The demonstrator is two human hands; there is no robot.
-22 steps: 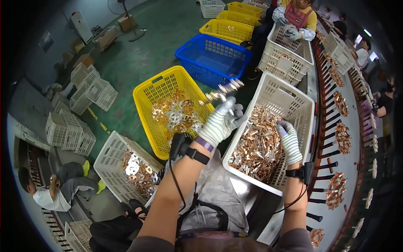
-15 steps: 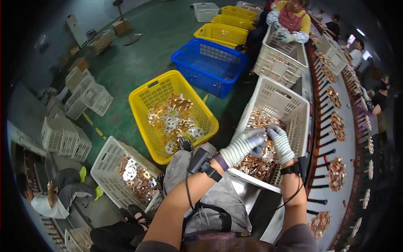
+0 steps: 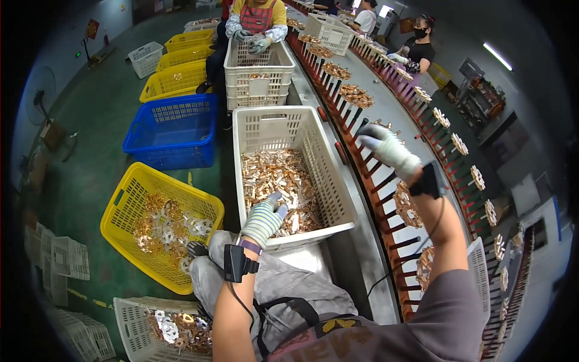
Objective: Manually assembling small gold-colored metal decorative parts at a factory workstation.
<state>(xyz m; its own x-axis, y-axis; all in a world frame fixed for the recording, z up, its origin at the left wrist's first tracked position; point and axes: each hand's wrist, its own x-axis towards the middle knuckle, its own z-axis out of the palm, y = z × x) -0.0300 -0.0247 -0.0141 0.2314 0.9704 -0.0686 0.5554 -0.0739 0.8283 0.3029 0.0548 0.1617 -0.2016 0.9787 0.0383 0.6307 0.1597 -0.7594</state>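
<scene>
My left hand (image 3: 264, 219), in a striped grey-tipped glove, rests low over the near part of a white crate (image 3: 294, 111) with its fingers apart. Under and around it lie small copper-coloured metal pieces (image 3: 283, 181). To the right, my right hand (image 3: 389, 149), gloved alike, is raised above the row of dark pegs along the conveyor (image 3: 386, 99). Its fingers are stretched forward and look parted, with nothing visible in them. Copper-coloured flower-shaped parts (image 3: 356, 95) sit in clusters on the pegs, and another cluster (image 3: 407, 205) is below my right wrist.
On the left are a yellow crate (image 3: 120, 223) of copper and silver parts, a blue crate (image 3: 172, 155) and a white crate (image 3: 123, 326) of parts. Ahead, a person in a red apron (image 3: 256, 21) stands behind stacked white crates (image 3: 259, 81). Another masked person (image 3: 422, 45) works across the conveyor.
My hands were together over the white crate; they have separated. The right moved out over the conveyor pegs while the left stayed low over the metal pieces. My view has turned right.
</scene>
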